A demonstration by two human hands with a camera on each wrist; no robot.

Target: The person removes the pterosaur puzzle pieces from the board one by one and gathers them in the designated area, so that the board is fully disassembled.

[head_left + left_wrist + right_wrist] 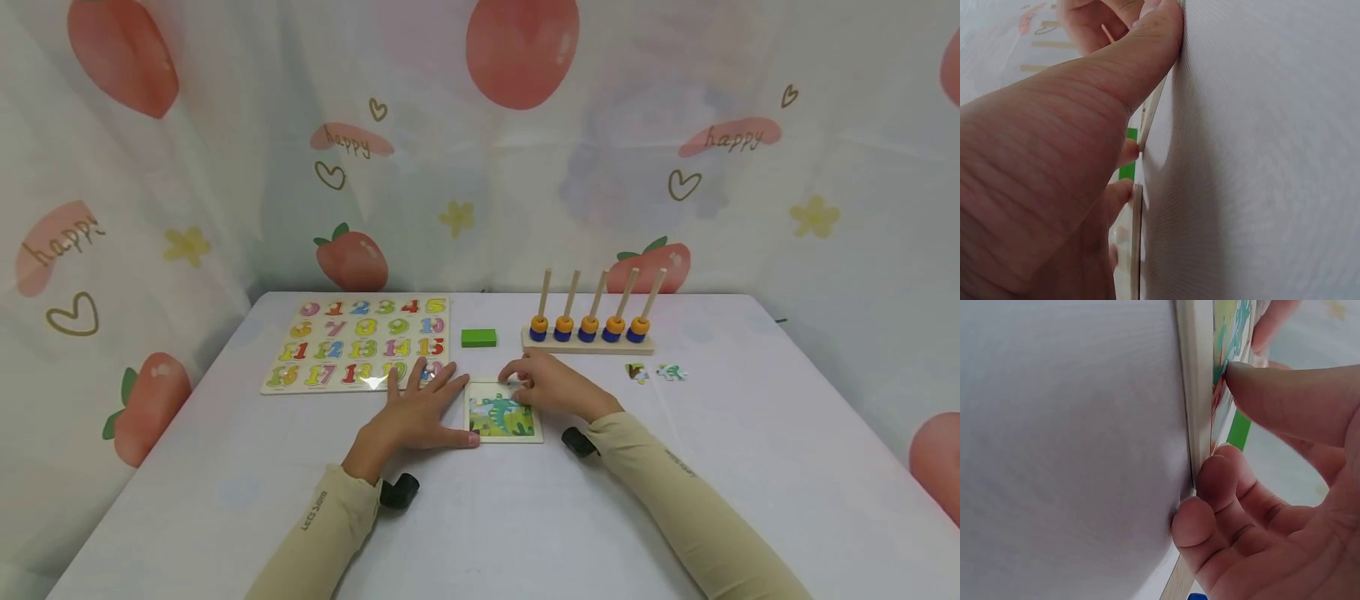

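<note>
A small square jigsaw puzzle (502,423) with a green dinosaur picture in a pale wooden frame lies on the table. My left hand (412,421) is spread flat, its thumb on the puzzle's near left corner and its fingertips by the lower right corner of the number board (365,342). From the right, my right hand (558,385) bends over the puzzle and grips it. Its thumb (1291,403) presses on the picture, while the other fingers curl against the frame's edge (1196,394). Right of this hand lie two loose puzzle pieces (637,372).
Behind the puzzle sits a green block (478,337). A wooden peg stand (592,346) with orange and blue rings is at the back right, its upright pegs leaning outward in view. A patterned cloth (480,167) hangs behind the white table (480,533).
</note>
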